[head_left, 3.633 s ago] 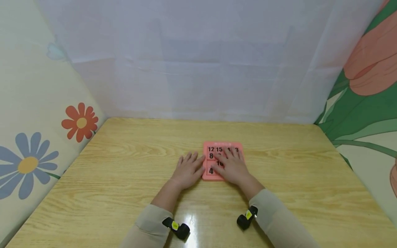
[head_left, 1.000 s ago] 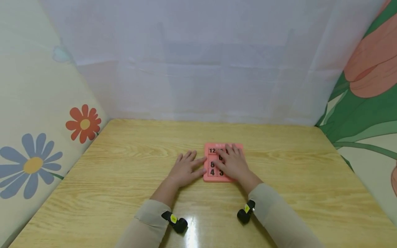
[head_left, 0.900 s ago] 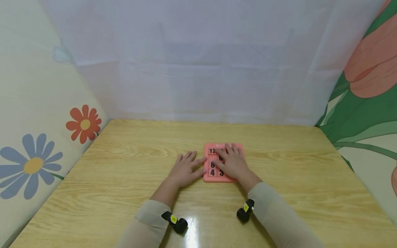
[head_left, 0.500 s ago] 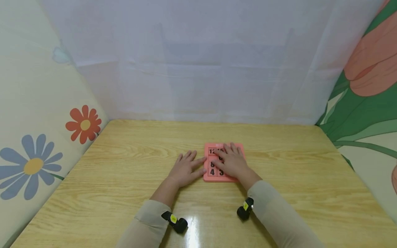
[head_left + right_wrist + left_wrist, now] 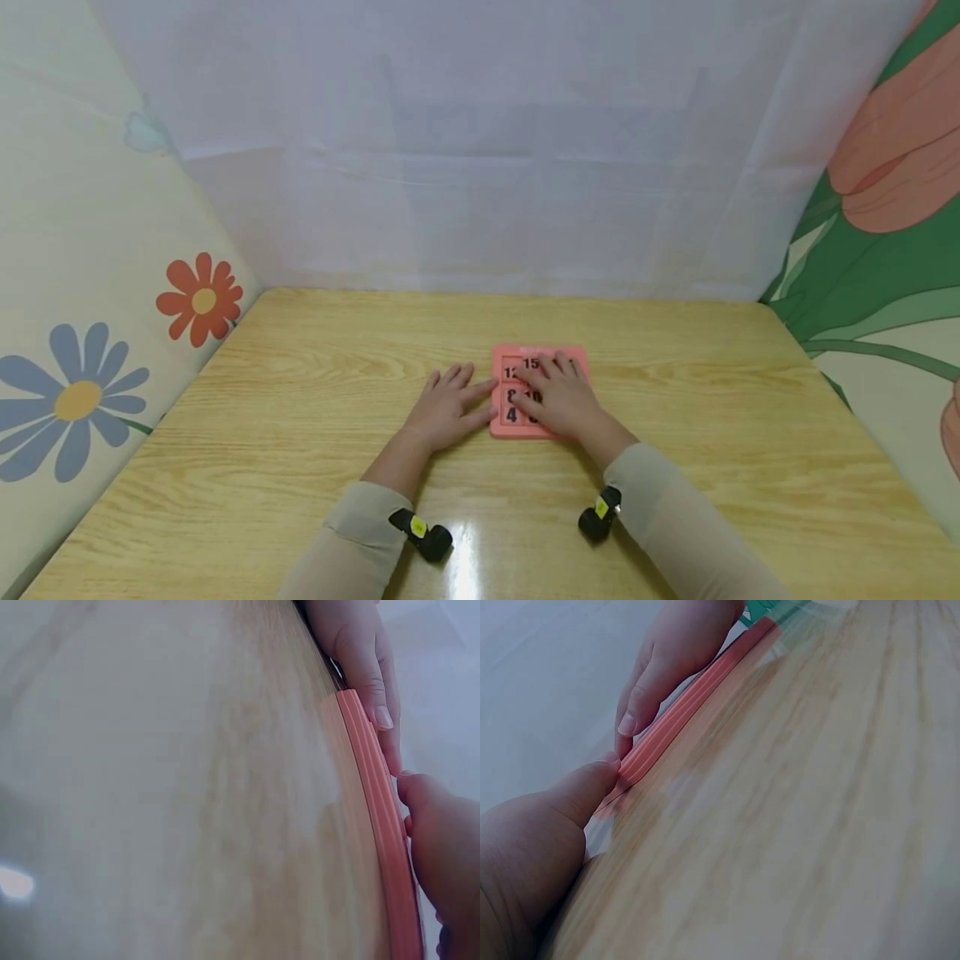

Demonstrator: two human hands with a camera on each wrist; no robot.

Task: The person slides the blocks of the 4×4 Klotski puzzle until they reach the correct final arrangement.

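Observation:
A pink sliding number puzzle [image 5: 517, 431] lies flat on the table in the head view, its tiles printed with black numbers. The numbers 12, 15, 8 and 4 show at its left and top; the right part is hidden under my right hand [image 5: 562, 402]. That hand rests over the tiles with fingers spread, its thumb and index finger reaching onto the left columns. My left hand [image 5: 444, 410] lies beside the puzzle, thumb and index fingertips touching its left edge. In the left wrist view the left thumb [image 5: 592, 787] meets the corner of the pink frame [image 5: 682, 712].
The wood-grain table [image 5: 300, 400] spreads around the puzzle on all sides. Behind it hangs a white cloth [image 5: 480, 167]. Floral panels stand left [image 5: 67, 208] and right [image 5: 885, 275]. A small black camera is strapped to each sleeve.
The 12 tile has slid slightly toward me, below the level of the 15. A 10 now shows beside the 8. My right hand has shifted slightly; my left hand stays at the edge.

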